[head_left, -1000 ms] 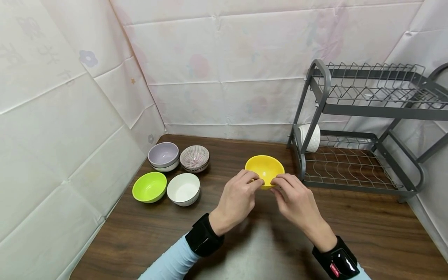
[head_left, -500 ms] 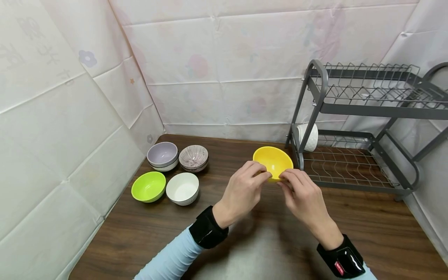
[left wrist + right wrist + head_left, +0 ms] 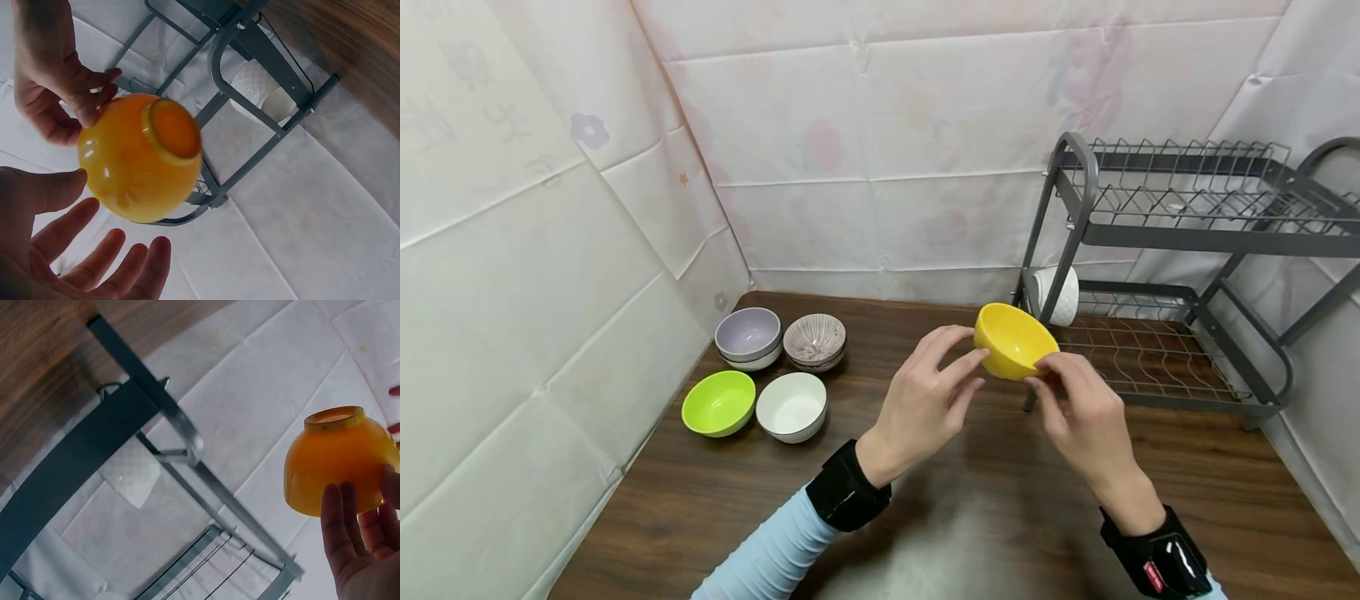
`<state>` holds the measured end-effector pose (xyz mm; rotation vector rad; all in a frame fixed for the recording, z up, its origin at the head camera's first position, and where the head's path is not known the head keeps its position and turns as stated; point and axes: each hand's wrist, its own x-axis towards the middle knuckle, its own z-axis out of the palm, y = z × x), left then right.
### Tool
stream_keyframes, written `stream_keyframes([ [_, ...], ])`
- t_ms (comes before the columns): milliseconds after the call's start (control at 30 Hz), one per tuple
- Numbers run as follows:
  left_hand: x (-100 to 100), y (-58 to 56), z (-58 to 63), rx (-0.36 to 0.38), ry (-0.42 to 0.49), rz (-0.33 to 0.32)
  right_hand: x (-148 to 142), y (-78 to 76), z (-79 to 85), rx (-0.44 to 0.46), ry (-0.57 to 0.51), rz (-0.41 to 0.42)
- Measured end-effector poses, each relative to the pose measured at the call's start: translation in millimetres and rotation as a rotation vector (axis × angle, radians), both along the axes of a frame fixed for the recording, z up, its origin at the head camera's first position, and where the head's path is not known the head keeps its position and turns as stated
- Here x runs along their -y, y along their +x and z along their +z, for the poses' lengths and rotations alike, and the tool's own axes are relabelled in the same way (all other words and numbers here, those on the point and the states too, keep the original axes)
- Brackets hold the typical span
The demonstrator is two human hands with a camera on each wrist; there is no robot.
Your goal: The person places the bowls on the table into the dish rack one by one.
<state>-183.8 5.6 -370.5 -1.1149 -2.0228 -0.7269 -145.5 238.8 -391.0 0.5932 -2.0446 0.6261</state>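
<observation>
Shifted rightward since earlier: glossy yellow, round, ceramic-looking bowl [image 3: 1015,340], right of centre, rim pinched by right hand [image 3: 1081,410]; left hand [image 3: 921,402] spread beside it. Presumably light, stiff and slippery; best held by the rim.

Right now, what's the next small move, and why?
Probably ease the yellow bowl toward the rack with the right hand: that hand pinches its rim, the left hand's fingers are spread rather than gripping, and a white dish sits on its side low in the rack.
</observation>
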Motion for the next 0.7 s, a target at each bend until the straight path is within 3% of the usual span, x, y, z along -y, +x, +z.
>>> stream_keyframes([
  [233,-1,0.8,-4.0,0.032,-0.002,-0.001,-23,6.4,11.5,0.008,-0.157,-0.016],
  [500,-1,-2.5,-7.2,0.039,-0.032,0.016,-48,20.3,24.0,0.076,-0.347,-0.135],
  [700,-3,-3.7,-7.4,0.044,-0.045,0.015,-69,20.8,30.4,0.154,-0.476,-0.220],
])
